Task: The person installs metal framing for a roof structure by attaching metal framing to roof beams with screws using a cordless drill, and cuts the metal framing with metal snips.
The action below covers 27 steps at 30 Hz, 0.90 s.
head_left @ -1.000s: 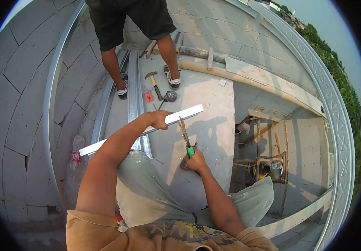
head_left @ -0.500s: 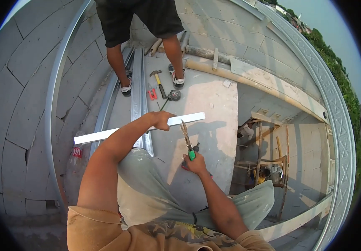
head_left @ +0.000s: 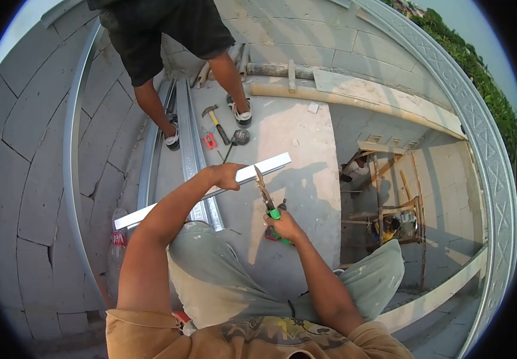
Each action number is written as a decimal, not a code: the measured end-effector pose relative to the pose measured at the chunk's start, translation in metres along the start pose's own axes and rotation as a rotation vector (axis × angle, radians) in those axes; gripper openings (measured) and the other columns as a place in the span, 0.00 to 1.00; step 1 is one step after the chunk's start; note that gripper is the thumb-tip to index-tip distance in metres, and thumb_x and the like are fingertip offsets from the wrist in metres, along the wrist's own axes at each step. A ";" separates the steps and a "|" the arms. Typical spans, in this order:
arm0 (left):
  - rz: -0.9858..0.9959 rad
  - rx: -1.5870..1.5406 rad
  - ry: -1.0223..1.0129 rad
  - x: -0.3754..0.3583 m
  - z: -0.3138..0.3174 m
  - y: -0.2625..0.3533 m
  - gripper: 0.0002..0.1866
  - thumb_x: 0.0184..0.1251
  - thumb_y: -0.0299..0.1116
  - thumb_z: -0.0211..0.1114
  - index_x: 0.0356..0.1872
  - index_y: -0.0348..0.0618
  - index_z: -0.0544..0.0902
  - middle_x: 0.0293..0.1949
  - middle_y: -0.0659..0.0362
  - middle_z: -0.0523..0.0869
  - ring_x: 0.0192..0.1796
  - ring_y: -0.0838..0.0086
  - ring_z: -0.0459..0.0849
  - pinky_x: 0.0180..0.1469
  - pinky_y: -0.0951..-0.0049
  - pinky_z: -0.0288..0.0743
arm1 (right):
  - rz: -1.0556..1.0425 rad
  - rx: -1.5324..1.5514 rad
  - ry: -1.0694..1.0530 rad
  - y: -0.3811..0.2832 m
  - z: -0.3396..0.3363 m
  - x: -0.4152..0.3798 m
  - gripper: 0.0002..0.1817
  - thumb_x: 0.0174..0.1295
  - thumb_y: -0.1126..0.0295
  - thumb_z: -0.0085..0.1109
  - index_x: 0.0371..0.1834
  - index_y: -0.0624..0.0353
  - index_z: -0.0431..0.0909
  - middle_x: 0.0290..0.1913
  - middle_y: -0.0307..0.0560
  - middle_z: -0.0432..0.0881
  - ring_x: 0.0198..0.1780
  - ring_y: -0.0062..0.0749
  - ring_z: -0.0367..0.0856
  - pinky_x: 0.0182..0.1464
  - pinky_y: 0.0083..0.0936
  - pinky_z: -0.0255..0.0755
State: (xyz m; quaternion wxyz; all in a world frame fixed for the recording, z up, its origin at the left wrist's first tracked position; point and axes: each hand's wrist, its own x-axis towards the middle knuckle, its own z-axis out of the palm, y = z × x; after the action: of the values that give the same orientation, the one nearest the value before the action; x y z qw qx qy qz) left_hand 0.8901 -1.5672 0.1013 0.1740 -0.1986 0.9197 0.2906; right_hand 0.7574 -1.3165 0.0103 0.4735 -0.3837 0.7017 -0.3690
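My left hand (head_left: 226,176) is closed around a light metal channel (head_left: 273,163), which lies slantwise across my left knee and passes behind my forearm. In my right hand (head_left: 285,226) are tin snips (head_left: 267,200) with green grips, their jaws pointing up at the channel's lower edge, a little right of my left hand. Beyond the channel, on the slab, lie a tape measure (head_left: 240,137), a claw hammer (head_left: 217,124) with a yellow and black handle, and a small red tool (head_left: 209,141). A dark tool on the floor is partly hidden behind my right hand.
Another person (head_left: 168,36) in dark shorts stands ahead, beside long metal channels (head_left: 189,134). To the right the slab (head_left: 312,239) ends at an opening, with scaffolding (head_left: 396,209) and people below. A plastic bottle (head_left: 117,239) stands by the block wall (head_left: 37,179).
The view has turned slightly. The tin snips' grips have spread and their jaws have come up against the channel's edge. The channel's right end tilts higher.
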 end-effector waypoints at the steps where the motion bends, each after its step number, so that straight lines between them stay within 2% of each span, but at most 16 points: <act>1: 0.018 -0.007 0.022 -0.001 -0.002 0.003 0.43 0.47 0.35 0.69 0.72 0.45 0.69 0.51 0.43 0.85 0.54 0.51 0.84 0.58 0.59 0.77 | -0.004 -0.087 0.109 -0.004 0.004 -0.003 0.23 0.64 0.54 0.61 0.43 0.68 0.80 0.34 0.61 0.85 0.41 0.52 0.86 0.43 0.43 0.77; 5: 0.019 0.008 0.010 -0.004 -0.002 0.011 0.43 0.48 0.34 0.68 0.72 0.45 0.69 0.51 0.42 0.86 0.53 0.51 0.84 0.58 0.60 0.77 | -0.019 -0.188 0.184 0.006 0.010 0.000 0.25 0.61 0.53 0.63 0.43 0.70 0.79 0.36 0.66 0.84 0.44 0.59 0.85 0.46 0.46 0.76; 7: -0.018 -0.025 0.053 -0.004 0.006 0.005 0.42 0.48 0.34 0.67 0.72 0.45 0.69 0.51 0.41 0.85 0.52 0.51 0.85 0.57 0.60 0.77 | 0.024 -0.250 0.070 0.003 0.001 0.002 0.25 0.60 0.54 0.65 0.44 0.70 0.79 0.39 0.69 0.84 0.46 0.64 0.83 0.50 0.48 0.76; 9: -0.020 -0.023 0.040 -0.003 0.013 0.002 0.42 0.48 0.34 0.67 0.72 0.45 0.70 0.52 0.41 0.85 0.52 0.50 0.84 0.58 0.60 0.77 | -0.004 -0.256 0.092 0.011 0.002 0.004 0.25 0.60 0.55 0.65 0.44 0.70 0.79 0.39 0.69 0.84 0.47 0.63 0.83 0.50 0.48 0.76; 11: 0.033 -0.017 0.121 -0.003 0.013 0.002 0.41 0.47 0.34 0.66 0.70 0.45 0.71 0.49 0.42 0.87 0.53 0.49 0.84 0.59 0.59 0.77 | -0.036 -0.255 0.115 0.019 0.002 0.011 0.25 0.59 0.55 0.65 0.44 0.70 0.79 0.39 0.70 0.84 0.47 0.63 0.83 0.50 0.47 0.75; 13: 0.026 -0.002 0.135 -0.005 0.005 0.011 0.41 0.47 0.33 0.65 0.71 0.43 0.70 0.48 0.41 0.87 0.54 0.48 0.84 0.59 0.58 0.77 | -0.077 -0.197 0.205 0.021 0.004 0.014 0.22 0.58 0.56 0.66 0.38 0.69 0.79 0.38 0.67 0.84 0.44 0.58 0.84 0.46 0.45 0.76; 15: 0.021 0.009 0.157 -0.008 -0.004 0.017 0.41 0.47 0.33 0.65 0.71 0.42 0.70 0.48 0.40 0.87 0.54 0.48 0.84 0.60 0.58 0.76 | -0.079 -0.163 0.217 0.015 0.006 0.016 0.23 0.59 0.55 0.65 0.37 0.70 0.79 0.36 0.67 0.84 0.43 0.60 0.84 0.46 0.46 0.76; 17: 0.004 0.018 0.155 -0.009 -0.011 0.023 0.41 0.47 0.32 0.64 0.71 0.41 0.69 0.47 0.39 0.86 0.53 0.46 0.84 0.60 0.57 0.76 | -0.076 -0.213 0.245 0.005 0.008 0.012 0.25 0.61 0.55 0.64 0.45 0.71 0.78 0.39 0.70 0.84 0.46 0.65 0.83 0.50 0.50 0.75; 20: 0.047 0.038 0.206 -0.006 -0.004 0.015 0.41 0.47 0.32 0.64 0.71 0.41 0.69 0.47 0.38 0.86 0.53 0.45 0.84 0.60 0.56 0.77 | -0.060 -0.205 0.302 0.010 0.017 0.012 0.24 0.62 0.55 0.64 0.43 0.71 0.79 0.38 0.71 0.83 0.46 0.66 0.82 0.50 0.51 0.75; 24: 0.034 0.020 0.165 -0.013 -0.007 0.014 0.41 0.47 0.33 0.64 0.71 0.42 0.69 0.47 0.37 0.86 0.52 0.44 0.84 0.59 0.56 0.77 | -0.046 -0.178 0.257 0.006 0.022 0.009 0.22 0.62 0.56 0.64 0.40 0.70 0.80 0.38 0.70 0.84 0.45 0.67 0.82 0.49 0.51 0.76; 27: -0.025 0.006 0.118 -0.017 0.003 0.000 0.42 0.47 0.32 0.66 0.72 0.44 0.68 0.45 0.37 0.86 0.50 0.46 0.85 0.55 0.56 0.78 | -0.009 -0.184 0.244 0.004 0.018 0.013 0.20 0.61 0.58 0.64 0.38 0.70 0.81 0.38 0.71 0.84 0.45 0.69 0.82 0.48 0.51 0.75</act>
State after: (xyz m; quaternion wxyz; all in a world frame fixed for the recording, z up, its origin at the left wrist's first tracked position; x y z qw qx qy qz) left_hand 0.9047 -1.5612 0.1066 0.1239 -0.2264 0.9267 0.2733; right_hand 0.7705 -1.3289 -0.0029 0.3455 -0.3810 0.7832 -0.3492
